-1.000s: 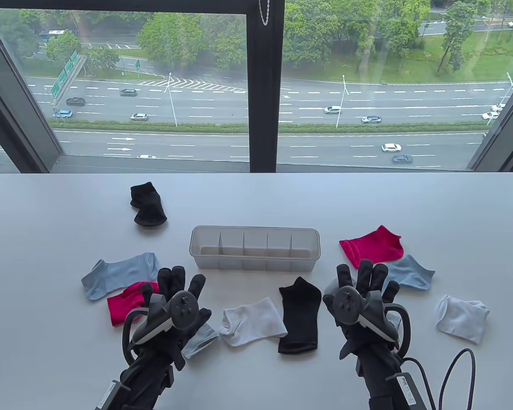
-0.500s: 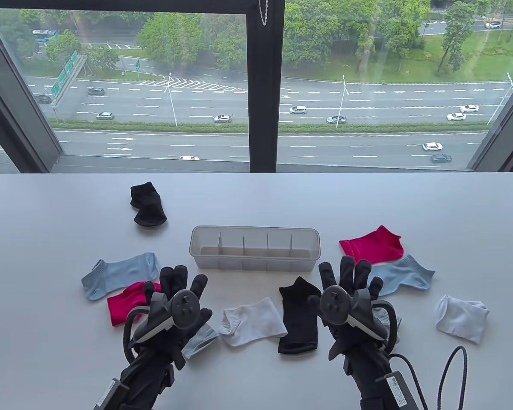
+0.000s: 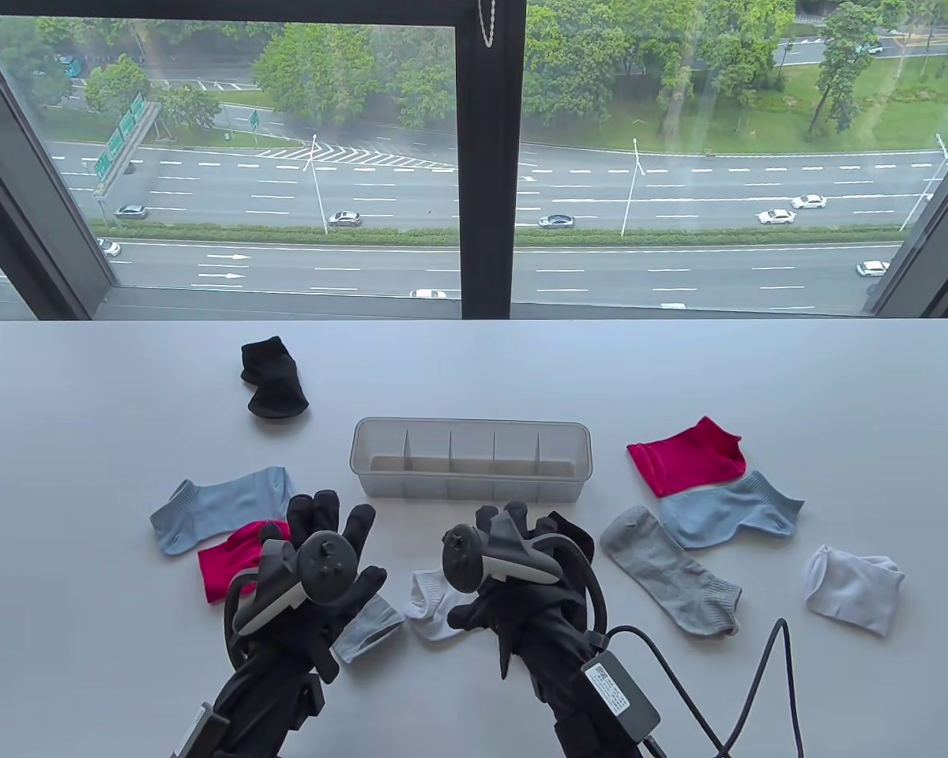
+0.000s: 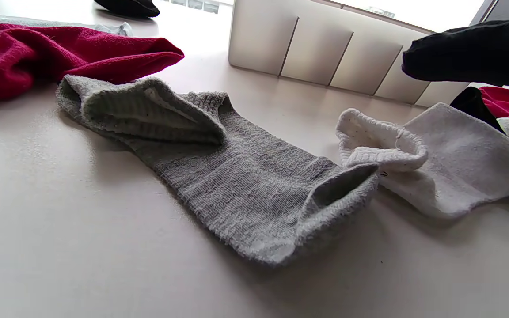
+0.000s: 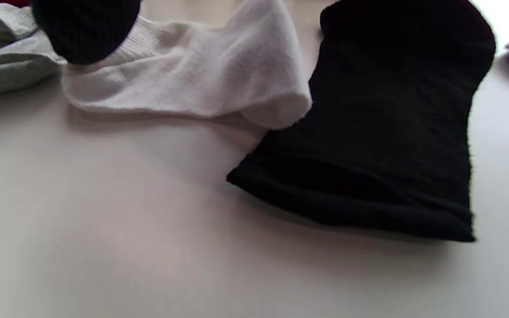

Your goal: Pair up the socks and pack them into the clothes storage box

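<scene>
**Reaching for first sock**

Table view: left hand (image 3: pixel 316 553) spread, idle; right hand (image 3: pixel 513 553) over white sock (image 3: pixel 430 604) and black sock (image 3: pixel 573 533), grip unclear. Box (image 3: pixel 471 470) mid-table, empty.

Wrist views: nothing pinched. Likely next: gripping one sock.

black sock (image 5: pixel 369 132) (flat), white sock (image 5: pixel 201 75) overlapping, table (image 5: pixel 126 229)

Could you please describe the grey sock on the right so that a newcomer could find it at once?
Start at the clear plastic divided storage box mid-table. Right of its near corner lies a flat grey ankle sock, below the pale blue sock. It is the only fully exposed grey one.
</scene>
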Motion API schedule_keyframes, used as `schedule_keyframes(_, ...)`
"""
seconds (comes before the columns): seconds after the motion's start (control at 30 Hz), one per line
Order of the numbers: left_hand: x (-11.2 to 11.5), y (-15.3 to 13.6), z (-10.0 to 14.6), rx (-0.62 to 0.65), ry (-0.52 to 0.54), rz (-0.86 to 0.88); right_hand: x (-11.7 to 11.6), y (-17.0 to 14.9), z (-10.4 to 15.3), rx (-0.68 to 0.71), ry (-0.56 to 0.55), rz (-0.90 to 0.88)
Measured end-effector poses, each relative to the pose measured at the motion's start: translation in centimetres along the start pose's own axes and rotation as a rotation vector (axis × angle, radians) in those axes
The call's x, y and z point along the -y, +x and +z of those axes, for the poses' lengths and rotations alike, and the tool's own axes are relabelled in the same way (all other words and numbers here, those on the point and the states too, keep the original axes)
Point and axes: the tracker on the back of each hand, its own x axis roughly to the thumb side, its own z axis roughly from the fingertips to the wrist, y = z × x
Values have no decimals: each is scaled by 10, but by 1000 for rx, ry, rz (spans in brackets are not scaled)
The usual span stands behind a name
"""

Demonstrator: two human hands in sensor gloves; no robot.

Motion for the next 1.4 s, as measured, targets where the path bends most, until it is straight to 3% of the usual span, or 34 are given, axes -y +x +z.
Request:
schedule_keyframes(0.2, -1, -1, -1, 15, 3, 22, -25, 3, -14, -38, 44, 114)
schedule_keyframes(0.4, 0, -1, -2, 37, 25, 24, -21, 9, -10, -50, -303, 172)
schedule_keyframes(0.5, -1, 0, -1, 57, 49, 39, -16, 11, -6, -51, -304, 206)
schedule_keyframes(0.57, -3, 2, 1, 73, 88, 59, -7, 6, 1, -42, -377, 134)
schedule_keyframes(0.7, -11, 7, 9, 140, 214, 163, 18, -12, 30, -10, -615, -206)
schedule_keyframes(0.8, -9, 14, 10, 237, 160, 446, 25, -16, 47, 23, -752, -433)
schedule_keyframes(0.93, 9, 37, 5, 391, -14, 931, 23, -3, 55, 113, -731, -593)
schedule_keyframes(1.03, 21, 45, 1, 461, -65, 1123, 19, 3, 58, 112, -798, -604)
schedule_keyframes(1.23, 20, 26, -1, 287, 191, 1247, 18, 3, 54, 335, -620, -667)
schedule_keyframes(1.3, 20, 18, 0, 237, 239, 1291, 19, -4, 55, 328, -647, -726)
schedule_keyframes(1.4, 17, 16, 0, 247, 209, 1276, 19, -15, 55, 312, -699, -752)
